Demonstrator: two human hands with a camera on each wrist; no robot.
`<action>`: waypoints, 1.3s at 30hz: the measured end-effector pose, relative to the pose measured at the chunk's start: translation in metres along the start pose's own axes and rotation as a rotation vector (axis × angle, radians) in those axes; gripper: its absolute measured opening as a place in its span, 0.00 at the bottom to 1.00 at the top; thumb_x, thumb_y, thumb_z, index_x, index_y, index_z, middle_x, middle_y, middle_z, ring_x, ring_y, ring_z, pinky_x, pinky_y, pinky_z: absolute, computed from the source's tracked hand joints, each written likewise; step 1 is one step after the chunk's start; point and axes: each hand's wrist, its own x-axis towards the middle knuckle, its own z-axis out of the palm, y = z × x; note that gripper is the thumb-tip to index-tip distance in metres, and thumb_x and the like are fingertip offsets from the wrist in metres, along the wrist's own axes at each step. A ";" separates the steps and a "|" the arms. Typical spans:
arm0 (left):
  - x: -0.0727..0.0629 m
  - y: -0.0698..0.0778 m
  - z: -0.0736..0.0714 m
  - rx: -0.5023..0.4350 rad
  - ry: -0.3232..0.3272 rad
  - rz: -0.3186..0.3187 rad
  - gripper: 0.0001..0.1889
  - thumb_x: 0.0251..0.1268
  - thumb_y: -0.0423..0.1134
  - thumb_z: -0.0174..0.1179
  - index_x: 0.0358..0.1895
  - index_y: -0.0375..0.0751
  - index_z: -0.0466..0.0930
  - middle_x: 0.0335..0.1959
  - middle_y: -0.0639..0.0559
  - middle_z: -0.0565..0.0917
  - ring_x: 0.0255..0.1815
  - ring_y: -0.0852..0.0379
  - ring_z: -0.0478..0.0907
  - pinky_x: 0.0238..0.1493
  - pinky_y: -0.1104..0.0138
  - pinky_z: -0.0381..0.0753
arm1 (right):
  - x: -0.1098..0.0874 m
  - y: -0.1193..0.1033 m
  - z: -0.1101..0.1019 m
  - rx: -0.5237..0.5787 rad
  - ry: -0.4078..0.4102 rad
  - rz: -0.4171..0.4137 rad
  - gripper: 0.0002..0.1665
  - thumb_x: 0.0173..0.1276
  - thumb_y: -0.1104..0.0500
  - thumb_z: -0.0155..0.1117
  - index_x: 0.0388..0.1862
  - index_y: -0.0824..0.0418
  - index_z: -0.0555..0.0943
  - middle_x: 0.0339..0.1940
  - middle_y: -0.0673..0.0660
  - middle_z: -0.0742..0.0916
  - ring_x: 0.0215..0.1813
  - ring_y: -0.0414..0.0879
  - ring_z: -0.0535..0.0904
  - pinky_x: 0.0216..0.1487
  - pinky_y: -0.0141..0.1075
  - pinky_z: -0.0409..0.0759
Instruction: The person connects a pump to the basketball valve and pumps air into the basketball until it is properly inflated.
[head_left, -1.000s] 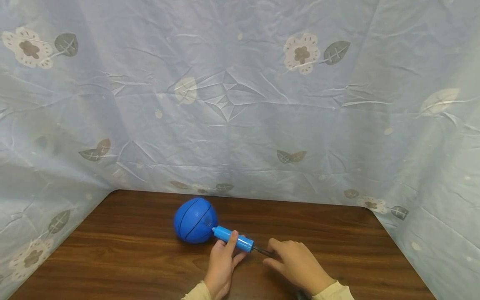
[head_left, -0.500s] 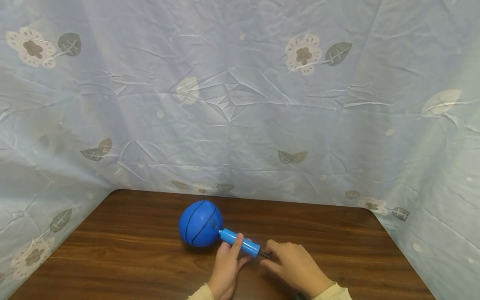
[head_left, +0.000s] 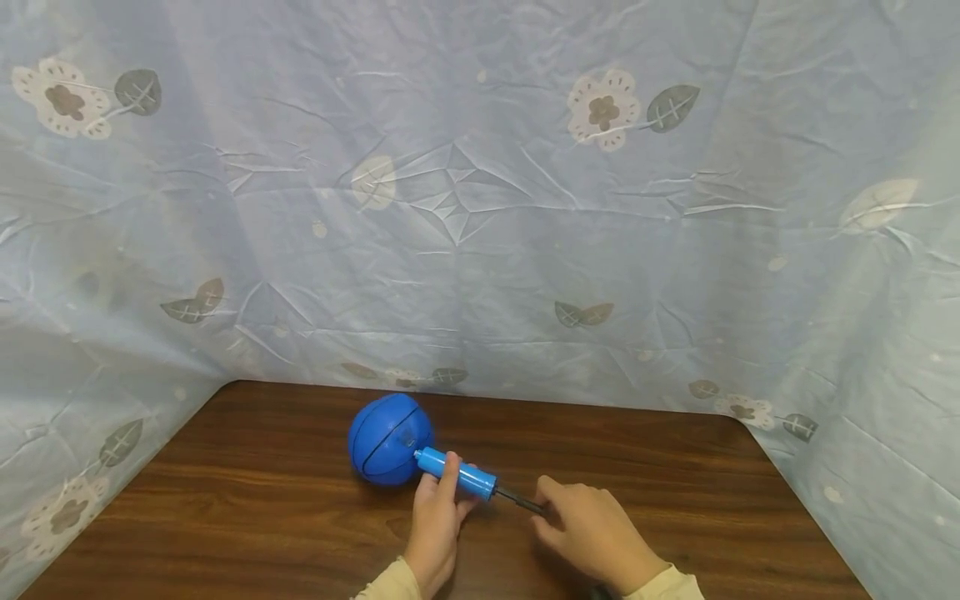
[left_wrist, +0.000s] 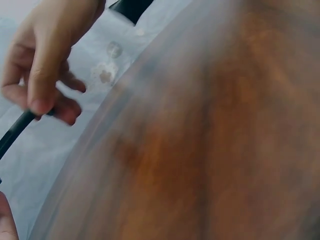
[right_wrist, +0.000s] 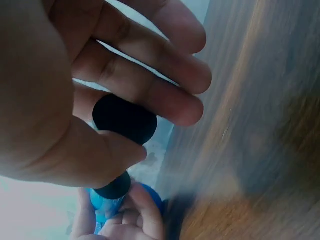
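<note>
A blue ball with black lines lies on the wooden table. Against its side sits the nozzle end of a light blue hand pump. My left hand grips the pump's barrel, thumb along the top. To the right, my right hand holds the end of the dark pump rod, much of which shows outside the barrel. In the right wrist view, the black handle lies between the thumb and curled fingers. The left wrist view shows the right hand pinching the dark rod's end.
The brown wooden table has rounded far corners. A pale blue curtain with flowers and leaves hangs behind and at both sides. A small dark object shows below the right wrist.
The rod went into the barrel half a second ago and now stands out again. Ball, pump and left hand shifted right, then back left; the right hand stayed nearly in place.
</note>
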 end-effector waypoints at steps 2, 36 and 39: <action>0.004 0.001 -0.004 0.014 0.020 0.004 0.35 0.84 0.58 0.45 0.70 0.27 0.57 0.65 0.35 0.73 0.59 0.54 0.77 0.62 0.55 0.81 | 0.000 0.001 0.000 -0.012 0.005 0.007 0.11 0.65 0.55 0.73 0.35 0.48 0.77 0.19 0.35 0.74 0.18 0.31 0.60 0.15 0.29 0.61; -0.015 -0.008 0.012 -0.010 -0.131 -0.109 0.35 0.83 0.56 0.50 0.70 0.26 0.55 0.70 0.30 0.68 0.71 0.43 0.70 0.70 0.51 0.75 | 0.001 -0.006 -0.002 -0.028 -0.020 -0.123 0.15 0.66 0.48 0.76 0.38 0.51 0.78 0.26 0.39 0.81 0.24 0.29 0.68 0.24 0.26 0.73; -0.016 -0.009 0.014 -0.014 -0.134 -0.110 0.36 0.82 0.56 0.51 0.70 0.26 0.55 0.70 0.29 0.70 0.71 0.42 0.71 0.69 0.51 0.76 | 0.002 -0.007 -0.001 -0.009 -0.025 -0.123 0.14 0.66 0.48 0.76 0.40 0.51 0.79 0.28 0.40 0.84 0.26 0.27 0.72 0.27 0.26 0.76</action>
